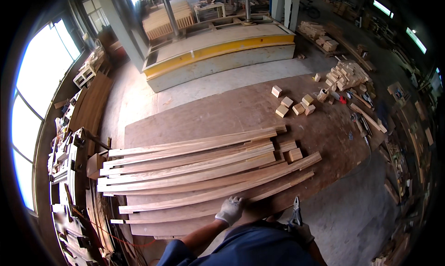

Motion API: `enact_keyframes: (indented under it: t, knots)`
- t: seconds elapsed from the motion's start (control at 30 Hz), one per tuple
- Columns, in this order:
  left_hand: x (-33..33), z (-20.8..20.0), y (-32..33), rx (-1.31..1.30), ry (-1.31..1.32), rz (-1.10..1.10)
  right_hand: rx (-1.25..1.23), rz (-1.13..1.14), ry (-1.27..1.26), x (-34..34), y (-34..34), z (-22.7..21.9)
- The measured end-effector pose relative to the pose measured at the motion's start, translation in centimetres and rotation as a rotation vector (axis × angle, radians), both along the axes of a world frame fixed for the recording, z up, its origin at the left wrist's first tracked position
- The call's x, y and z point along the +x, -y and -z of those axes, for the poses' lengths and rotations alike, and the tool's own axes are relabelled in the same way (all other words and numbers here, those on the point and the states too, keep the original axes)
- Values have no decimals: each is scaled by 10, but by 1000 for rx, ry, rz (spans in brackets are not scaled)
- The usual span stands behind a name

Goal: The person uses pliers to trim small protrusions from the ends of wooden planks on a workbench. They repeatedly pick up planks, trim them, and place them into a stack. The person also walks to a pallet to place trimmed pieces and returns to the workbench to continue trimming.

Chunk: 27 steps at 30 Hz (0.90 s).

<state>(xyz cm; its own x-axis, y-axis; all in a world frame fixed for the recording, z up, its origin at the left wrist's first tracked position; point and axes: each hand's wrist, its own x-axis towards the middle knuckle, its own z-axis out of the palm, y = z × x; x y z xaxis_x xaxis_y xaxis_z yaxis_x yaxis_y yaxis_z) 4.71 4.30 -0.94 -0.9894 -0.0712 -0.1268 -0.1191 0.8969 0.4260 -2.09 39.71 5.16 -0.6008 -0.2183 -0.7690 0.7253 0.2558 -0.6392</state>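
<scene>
My left hand (pixel 230 209), in a white work glove, rests fingers-down on the near edge of a stack of long wooden planks (pixel 194 171) lying across a large brown plywood board (pixel 222 113). My right hand (pixel 301 231), gloved too, is low by my body and grips a pair of pliers (pixel 295 215) with the jaws pointing up. Short wooden blocks (pixel 289 151) lie against the planks' right ends.
Several small wooden blocks (pixel 293 104) lie scattered on the board's far side, with a bigger heap (pixel 346 75) and hand tools (pixel 364 122) to the right. A yellow-edged machine bed (pixel 218 50) stands beyond. Timber and clutter (pixel 74 173) line the window wall at left.
</scene>
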Motion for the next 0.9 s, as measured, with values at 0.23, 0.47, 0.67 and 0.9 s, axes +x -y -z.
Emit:
enact_keyframes:
  t: [0.23,0.47,0.67,0.9]
  knots:
    - [-36,-3,-28,21,17,30,-163,109,147,-23,-18,23]
    - [-79,12,-50,10,15,156,159,109,-429,-11,-18,-7]
    - [-108,39,-67,-68,-83,223,83,101,-92,-12,-31,14]
    - [-111,8,-81,74,-7,232,-86,85,-56,-10,-23,38]
